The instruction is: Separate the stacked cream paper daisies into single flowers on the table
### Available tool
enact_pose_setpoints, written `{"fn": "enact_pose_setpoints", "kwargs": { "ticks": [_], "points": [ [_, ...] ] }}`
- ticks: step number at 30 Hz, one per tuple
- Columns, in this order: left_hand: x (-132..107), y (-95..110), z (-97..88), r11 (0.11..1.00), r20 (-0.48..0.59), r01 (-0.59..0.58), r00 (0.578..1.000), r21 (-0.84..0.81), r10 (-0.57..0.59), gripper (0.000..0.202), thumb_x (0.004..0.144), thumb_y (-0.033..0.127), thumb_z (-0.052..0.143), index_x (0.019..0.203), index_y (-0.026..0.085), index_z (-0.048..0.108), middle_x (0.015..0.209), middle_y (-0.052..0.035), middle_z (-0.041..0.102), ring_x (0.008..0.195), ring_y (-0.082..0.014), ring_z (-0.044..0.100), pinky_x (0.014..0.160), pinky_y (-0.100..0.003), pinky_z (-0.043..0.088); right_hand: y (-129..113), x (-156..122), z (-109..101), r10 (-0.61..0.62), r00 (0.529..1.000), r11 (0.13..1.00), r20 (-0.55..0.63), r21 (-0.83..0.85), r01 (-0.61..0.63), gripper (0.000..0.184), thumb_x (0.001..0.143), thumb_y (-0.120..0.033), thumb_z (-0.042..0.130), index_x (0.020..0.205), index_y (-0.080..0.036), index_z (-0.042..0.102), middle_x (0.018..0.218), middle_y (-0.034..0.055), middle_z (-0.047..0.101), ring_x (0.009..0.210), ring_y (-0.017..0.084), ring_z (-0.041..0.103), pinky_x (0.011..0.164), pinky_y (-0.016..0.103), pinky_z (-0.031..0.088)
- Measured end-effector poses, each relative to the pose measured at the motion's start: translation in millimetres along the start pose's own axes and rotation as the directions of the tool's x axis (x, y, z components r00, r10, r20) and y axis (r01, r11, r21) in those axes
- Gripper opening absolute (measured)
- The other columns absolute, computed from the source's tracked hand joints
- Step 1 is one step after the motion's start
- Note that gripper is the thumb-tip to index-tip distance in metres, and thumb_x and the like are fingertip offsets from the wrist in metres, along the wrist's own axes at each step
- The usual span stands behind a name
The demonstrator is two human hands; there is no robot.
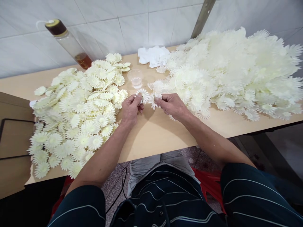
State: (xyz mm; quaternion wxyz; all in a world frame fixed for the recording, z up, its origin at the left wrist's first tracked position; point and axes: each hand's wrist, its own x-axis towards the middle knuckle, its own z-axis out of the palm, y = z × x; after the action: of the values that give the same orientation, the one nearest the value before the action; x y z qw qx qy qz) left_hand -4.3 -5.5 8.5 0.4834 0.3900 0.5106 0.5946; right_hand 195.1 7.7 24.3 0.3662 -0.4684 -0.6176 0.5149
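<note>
My left hand [131, 108] pinches a white daisy-shaped fabric flower [143, 95] between thumb and fingers, just above the wooden table [151, 132]. My right hand [170, 105] is closed on a second white flower piece [155, 98], held right beside the first so the two nearly touch. To the left lies a spread of flat cream flowers with yellowish centres [80, 110]. A big heap of loose white petal pieces [232, 72] rises on the right, next to my right hand.
A small clear plastic cup [135, 78] stands behind my hands. A squeeze bottle with brown liquid [68, 42] leans at the back left. Crumpled white tissue [152, 56] lies by the tiled wall. A black-framed board [11, 138] sits at the left edge.
</note>
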Motion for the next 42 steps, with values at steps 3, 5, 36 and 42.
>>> {"fn": "enact_pose_setpoints", "kwargs": {
  "ticks": [3,5,36,42],
  "points": [
    [0.9,-1.5,-0.6,1.000,0.002,-0.004,1.000,-0.003,0.004,0.055,0.084,0.062,0.093,0.070,0.022,0.058,0.054,0.0050,0.057,0.043,-0.0079,0.051,0.040,-0.020,0.040,2.8,0.5,-0.4,0.001,1.000,1.000,0.021,0.029,-0.001,0.078,0.079,-0.097,0.078,0.068,-0.024,0.053,0.059,-0.0063,0.036,0.052,0.010,0.031,0.051,0.030,0.022],
    [0.7,-1.5,-0.2,1.000,0.006,0.003,1.000,-0.011,-0.003,0.052,0.082,0.059,0.094,0.070,0.022,0.058,0.054,0.0050,0.058,0.043,-0.0080,0.051,0.040,-0.020,0.040,1.4,0.5,-0.3,-0.005,1.000,0.999,0.018,0.052,0.004,0.075,0.079,-0.093,0.081,0.070,-0.024,0.053,0.059,-0.0062,0.039,0.051,0.010,0.034,0.050,0.030,0.025],
    [-5.5,6.2,2.0,0.994,0.192,0.050,0.979,0.098,-0.068,0.061,0.073,0.078,0.092,0.078,0.020,0.073,0.064,0.0010,0.065,0.043,-0.0069,0.037,0.043,-0.028,0.022,-1.6,0.9,2.8,-0.080,0.990,0.997,-0.117,-0.008,0.079,0.052,0.089,-0.067,0.082,0.073,-0.022,0.061,0.065,-0.0042,0.041,0.061,0.012,0.036,0.055,0.030,0.026],
    [-8.2,6.4,3.0,0.974,0.238,0.013,0.969,0.226,-0.068,0.070,0.070,0.086,0.091,0.069,0.019,0.073,0.061,-0.0013,0.064,0.053,-0.0099,0.042,0.052,-0.029,0.028,-3.0,2.9,7.2,-0.082,0.981,0.996,-0.175,0.028,0.088,0.041,0.080,-0.055,0.090,0.086,-0.020,0.070,0.070,-0.0021,0.062,0.065,0.013,0.045,0.059,0.030,0.034]
  ]
}}
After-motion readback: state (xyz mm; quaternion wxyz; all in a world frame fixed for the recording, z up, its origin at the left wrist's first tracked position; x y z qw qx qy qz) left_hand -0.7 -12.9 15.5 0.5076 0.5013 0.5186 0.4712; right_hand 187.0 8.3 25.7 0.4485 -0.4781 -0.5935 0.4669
